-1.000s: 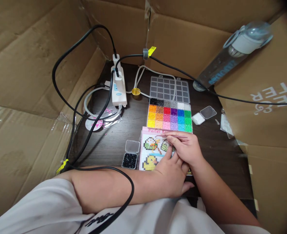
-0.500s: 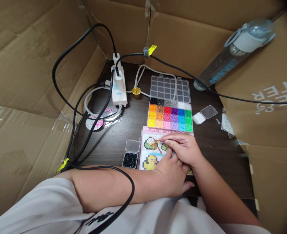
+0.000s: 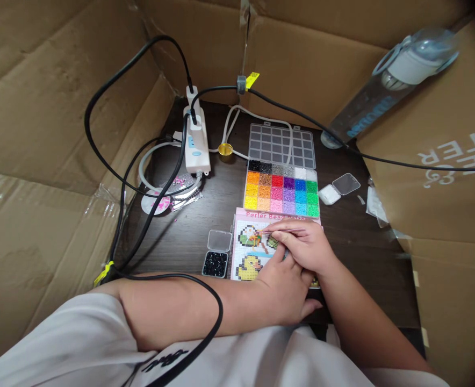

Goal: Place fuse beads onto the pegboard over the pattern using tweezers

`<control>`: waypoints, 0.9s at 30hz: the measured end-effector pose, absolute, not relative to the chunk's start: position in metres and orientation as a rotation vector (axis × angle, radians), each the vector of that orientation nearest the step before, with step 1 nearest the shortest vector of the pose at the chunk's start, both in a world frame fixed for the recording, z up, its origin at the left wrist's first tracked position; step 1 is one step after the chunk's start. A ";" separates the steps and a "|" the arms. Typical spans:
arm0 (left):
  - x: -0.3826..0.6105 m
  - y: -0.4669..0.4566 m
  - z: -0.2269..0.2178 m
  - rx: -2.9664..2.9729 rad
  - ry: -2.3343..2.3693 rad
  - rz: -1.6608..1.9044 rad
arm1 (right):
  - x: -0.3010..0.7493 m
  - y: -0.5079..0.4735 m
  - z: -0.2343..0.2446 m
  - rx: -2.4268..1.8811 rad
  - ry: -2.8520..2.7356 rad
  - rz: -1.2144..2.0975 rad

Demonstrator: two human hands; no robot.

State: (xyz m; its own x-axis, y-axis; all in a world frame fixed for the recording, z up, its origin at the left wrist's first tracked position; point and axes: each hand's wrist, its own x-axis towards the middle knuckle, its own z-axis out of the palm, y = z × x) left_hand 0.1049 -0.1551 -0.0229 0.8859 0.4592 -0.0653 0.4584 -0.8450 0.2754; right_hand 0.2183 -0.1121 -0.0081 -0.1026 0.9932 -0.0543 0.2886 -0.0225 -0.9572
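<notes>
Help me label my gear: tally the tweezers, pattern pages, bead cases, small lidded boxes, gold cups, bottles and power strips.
Tweezers: 1
Pattern page: 1
Large bead case: 1
Small lidded boxes: 2
Gold cup: 1
Bottle: 1
Power strip: 1
Total: 8

"Perler Bead" atop the pattern sheet [image 3: 247, 258]; "TER" on cardboard [image 3: 443, 215].

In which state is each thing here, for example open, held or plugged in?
Bead case: open, holding coloured beads
Black-bead box: open
White box: open
Slim pink tool: held, right hand
Pattern page: partly covered by left hand
Power strip: two plugs inserted
Water bottle: standing, capped
</notes>
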 end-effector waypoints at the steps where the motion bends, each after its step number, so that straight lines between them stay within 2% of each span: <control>1: 0.105 -0.155 -0.023 2.769 0.690 0.006 | 0.218 -0.112 -0.008 -1.402 -1.489 1.164; 27: 0.103 -0.153 -0.019 2.756 0.657 -0.031 | 0.209 -0.109 -0.009 -1.536 -1.216 1.076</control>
State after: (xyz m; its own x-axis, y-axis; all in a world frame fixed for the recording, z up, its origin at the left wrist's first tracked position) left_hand 0.1031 -0.1529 -0.0191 0.8947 0.4374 -0.0908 0.4439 -0.8479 0.2897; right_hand 0.2093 -0.1090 -0.0094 0.1467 0.9834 -0.1064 0.2253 -0.1379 -0.9645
